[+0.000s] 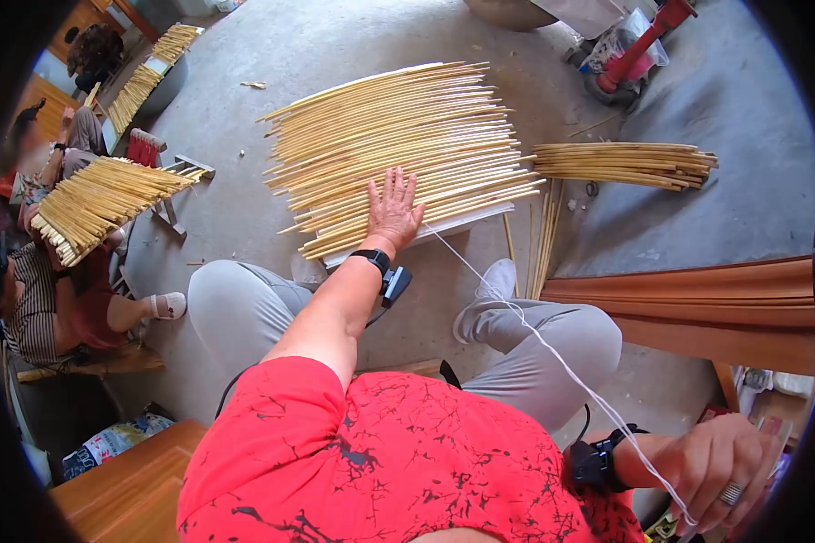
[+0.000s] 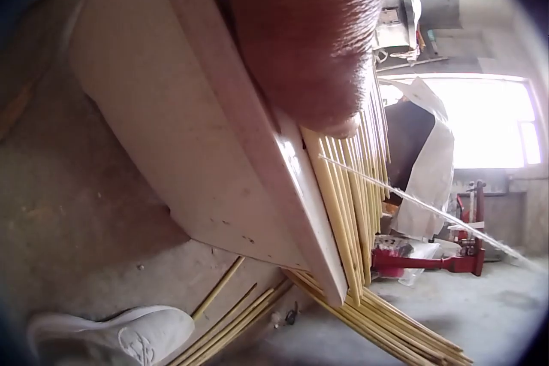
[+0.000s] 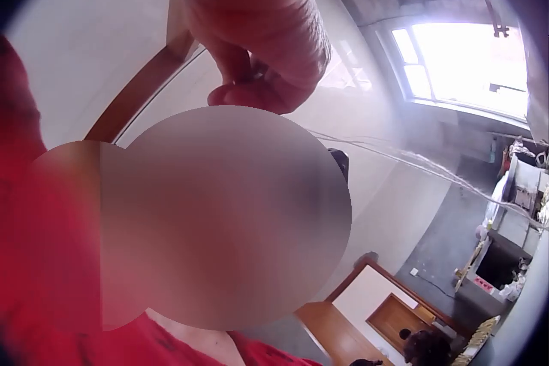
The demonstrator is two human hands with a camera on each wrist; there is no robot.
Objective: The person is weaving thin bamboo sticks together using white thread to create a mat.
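A wide mat-like row of thin yellow stalks [image 1: 380, 136] lies on a low white board [image 1: 471, 220] in front of the knees. My left hand [image 1: 393, 215] rests flat on the near stalks, fingers spread. From beside its thumb a white string [image 1: 552, 348] runs to my right hand [image 1: 720, 466], raised far out at the lower right. There the curled fingers grip the string's end, a ring on one of them. The left wrist view shows the hand's underside [image 2: 300, 31] over the board's edge. In the right wrist view the string [image 3: 412, 160] stretches away from the fingers.
A bundle of stalks [image 1: 625, 165] lies right of the board, with loose stalks [image 1: 548, 235] on the floor below it. A brown wooden panel [image 1: 688, 303] stands at right. Other people sit at left beside more stalks [image 1: 109, 199]. A red metal stand [image 1: 638, 54] is behind.
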